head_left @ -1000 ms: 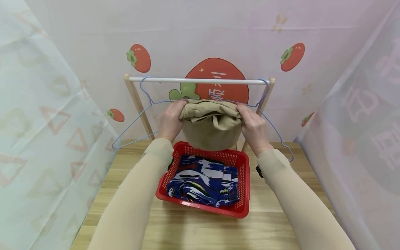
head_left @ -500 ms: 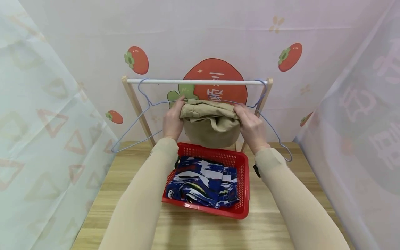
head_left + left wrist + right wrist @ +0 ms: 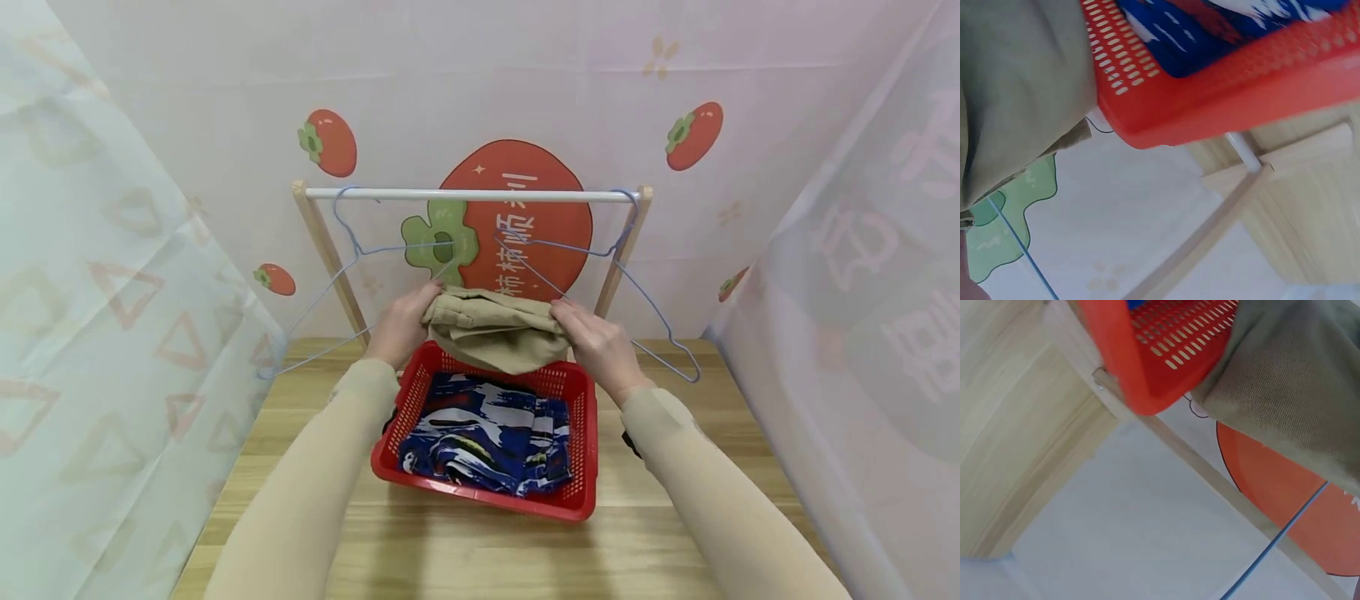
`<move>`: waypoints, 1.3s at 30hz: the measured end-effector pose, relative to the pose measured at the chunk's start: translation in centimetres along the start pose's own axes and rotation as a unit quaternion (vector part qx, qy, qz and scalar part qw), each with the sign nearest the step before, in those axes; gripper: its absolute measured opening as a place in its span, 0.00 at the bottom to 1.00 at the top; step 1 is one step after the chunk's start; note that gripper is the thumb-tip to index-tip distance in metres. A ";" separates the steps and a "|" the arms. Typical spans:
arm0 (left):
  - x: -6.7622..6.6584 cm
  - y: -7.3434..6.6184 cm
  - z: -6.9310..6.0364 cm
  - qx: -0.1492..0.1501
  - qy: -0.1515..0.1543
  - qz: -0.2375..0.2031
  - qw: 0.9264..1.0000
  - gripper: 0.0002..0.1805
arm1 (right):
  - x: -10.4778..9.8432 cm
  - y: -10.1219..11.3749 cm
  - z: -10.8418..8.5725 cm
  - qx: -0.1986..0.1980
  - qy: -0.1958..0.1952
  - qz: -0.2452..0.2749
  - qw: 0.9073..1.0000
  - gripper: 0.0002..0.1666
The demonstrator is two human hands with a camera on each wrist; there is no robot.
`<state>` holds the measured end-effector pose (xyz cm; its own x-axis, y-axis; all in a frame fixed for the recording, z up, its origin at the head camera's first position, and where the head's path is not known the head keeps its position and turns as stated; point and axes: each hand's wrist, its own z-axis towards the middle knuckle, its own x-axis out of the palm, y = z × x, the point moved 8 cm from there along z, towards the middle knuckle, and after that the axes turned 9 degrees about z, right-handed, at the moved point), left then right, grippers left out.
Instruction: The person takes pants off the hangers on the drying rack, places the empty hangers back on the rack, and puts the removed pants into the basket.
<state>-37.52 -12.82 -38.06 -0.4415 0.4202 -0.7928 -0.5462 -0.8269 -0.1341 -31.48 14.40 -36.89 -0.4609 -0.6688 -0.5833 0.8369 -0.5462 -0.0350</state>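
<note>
In the head view a pair of khaki pants point(image 3: 498, 329) hangs bunched between my two hands, its waistband with a belt loop uppermost. My left hand point(image 3: 403, 323) grips the waistband's left end and my right hand point(image 3: 598, 343) pinches the right end. Below and nearer stands a red perforated basket point(image 3: 480, 493), in which a blue, white and red patterned garment point(image 3: 487, 429) lies folded. Both wrist views show the draped khaki cloth point(image 3: 1022, 81) beside the basket's rim. Almost all of each hand is out of its wrist view.
Behind the pants, a rack with a white rail point(image 3: 480, 196) and wooden legs point(image 3: 330, 258) stands on the wooden floor point(image 3: 480, 554). Blue wire hangers point(image 3: 311, 308) hang at the rail's left and right ends point(image 3: 660, 312). Printed cloth walls point(image 3: 105, 275) close in the sides and back.
Both hands have lowered the khaki pants, away from the rail and closer to the basket. More of the hangers' inner arms and the red wall print now shows above the waistband.
</note>
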 end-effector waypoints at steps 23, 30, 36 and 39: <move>0.1 -3.1 -7.6 0.204 0.092 0.067 0.972 0.27 | 0.4 5.7 -5.3 -0.092 0.147 0.064 0.983 0.27; 1.0 -3.9 -9.8 0.262 0.071 0.091 0.958 0.15 | 0.9 7.3 -7.3 -0.116 0.174 0.077 0.975 0.31; 1.9 -4.5 -11.3 0.298 0.089 0.094 0.946 0.15 | 1.4 8.6 -8.8 -0.128 0.193 0.071 0.970 0.34; 2.2 -4.7 -12.1 0.316 0.106 0.104 0.937 0.18 | 1.7 9.1 -9.3 -0.130 0.199 0.075 0.968 0.35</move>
<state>-27.28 -12.51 -46.37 -0.4706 0.1347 -0.8720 -0.8062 -0.4672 0.3630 -21.90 13.00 -45.78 -0.2215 -0.4548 -0.8626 0.9554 -0.2782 -0.0986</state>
